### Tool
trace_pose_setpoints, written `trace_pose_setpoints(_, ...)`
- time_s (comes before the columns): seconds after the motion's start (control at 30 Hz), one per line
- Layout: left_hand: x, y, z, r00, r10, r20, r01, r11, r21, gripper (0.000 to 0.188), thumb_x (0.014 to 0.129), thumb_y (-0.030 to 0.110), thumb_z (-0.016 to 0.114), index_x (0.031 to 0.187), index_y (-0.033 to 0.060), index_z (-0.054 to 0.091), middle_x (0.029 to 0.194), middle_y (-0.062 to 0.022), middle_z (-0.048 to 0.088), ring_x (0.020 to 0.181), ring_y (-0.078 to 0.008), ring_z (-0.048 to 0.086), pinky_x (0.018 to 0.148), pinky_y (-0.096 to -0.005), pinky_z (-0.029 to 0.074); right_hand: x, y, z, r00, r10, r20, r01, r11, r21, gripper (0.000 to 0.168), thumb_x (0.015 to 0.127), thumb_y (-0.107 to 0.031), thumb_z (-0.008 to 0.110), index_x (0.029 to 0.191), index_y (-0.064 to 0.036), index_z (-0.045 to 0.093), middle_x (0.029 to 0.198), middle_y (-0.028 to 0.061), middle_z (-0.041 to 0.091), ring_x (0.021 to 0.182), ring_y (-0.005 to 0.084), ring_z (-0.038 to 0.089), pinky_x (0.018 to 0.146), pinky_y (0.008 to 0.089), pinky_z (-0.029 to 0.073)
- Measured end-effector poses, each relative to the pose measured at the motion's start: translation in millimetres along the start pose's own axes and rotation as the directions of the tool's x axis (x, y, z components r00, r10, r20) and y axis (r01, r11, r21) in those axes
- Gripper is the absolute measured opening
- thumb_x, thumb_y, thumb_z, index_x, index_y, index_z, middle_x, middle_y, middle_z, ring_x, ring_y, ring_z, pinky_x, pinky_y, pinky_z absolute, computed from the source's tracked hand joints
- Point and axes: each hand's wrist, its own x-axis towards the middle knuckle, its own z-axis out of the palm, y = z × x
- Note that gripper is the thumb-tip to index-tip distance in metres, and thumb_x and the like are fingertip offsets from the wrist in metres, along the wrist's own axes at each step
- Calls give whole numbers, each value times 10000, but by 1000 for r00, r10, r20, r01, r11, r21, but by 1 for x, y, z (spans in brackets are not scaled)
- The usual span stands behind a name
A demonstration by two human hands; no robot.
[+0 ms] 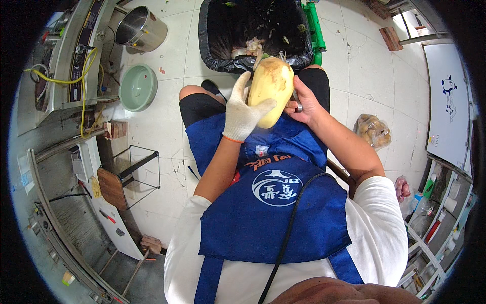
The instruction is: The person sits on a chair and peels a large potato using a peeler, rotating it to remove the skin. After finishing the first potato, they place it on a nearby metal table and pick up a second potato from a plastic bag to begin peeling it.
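Observation:
My left hand [243, 114], in a white knitted glove with an orange cuff, grips a large pale yellow peeled vegetable [271, 89] from its left side and near end. Brown patches mark the vegetable's far end. The bare right hand [303, 99] touches the vegetable's right side with the thumb, while its fingers are curled around a metal tool [299, 102], mostly hidden, perhaps a peeler. Just beyond the vegetable stands a bin lined with a black bag [212, 62], with pale scraps [248, 48] inside. A blue apron [273, 228] covers my lap.
To the left on the tiled floor are a steel pot [155, 36], a green basin [150, 89] and a stool with a wooden seat [112, 189]. A bag of potatoes or similar produce [373, 131] lies right of me, near a white chest-like appliance [448, 106].

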Motion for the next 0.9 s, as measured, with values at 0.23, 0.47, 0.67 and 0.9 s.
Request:
trace_pose_setpoints(0.23, 10, 4, -8, 983, -167, 73, 179, 961, -211, 1045, 761, 82, 882, 1560, -43, 220, 1314, -218, 597, 1195, -252, 643, 986, -361, 550, -1, -3, 12, 998, -59, 30, 59, 998, -4, 501, 964, -489, 689, 1259, -90, 616, 939, 23, 720, 448, 27, 442, 409, 188, 358)
trace_pose_setpoints(0.47, 5, -12, -3, 964, -128, 234, 197, 932, -304, 1041, 690, 27, 877, 1546, 19, 285, 1385, -127, 574, 1258, -252, 608, 1053, -385, 516, 4, -14, 13, 971, -168, 169, 218, 915, -341, 553, 966, -483, 694, 1302, -68, 552, 855, 21, 669, 442, 38, 468, 388, 195, 356)
trace_pose_setpoints(0.67, -7, -29, -5, 952, -221, 212, 300, 810, -504, 905, 728, 49, 836, 1506, 36, 374, 1363, -122, 606, 1234, -265, 634, 1025, -408, 547, -2, -42, 41, 891, -455, -11, 138, 292, -947, 445, 960, -335, 749, 1235, -10, 619, 842, 2, 642, 594, 62, 531, 522, 243, 443)
trace_pose_setpoints(0.9, -4, -39, -9, 948, -165, 271, 310, 673, -672, 740, 804, 98, 770, 1461, 33, 436, 1345, -132, 622, 1211, -262, 651, 1002, -421, 568, -30, -72, 74, 860, -379, 342, 176, -410, -895, 427, 871, -301, 807, 1227, -124, 653, 697, 89, 658, 608, 255, 652, 586, 366, 516)
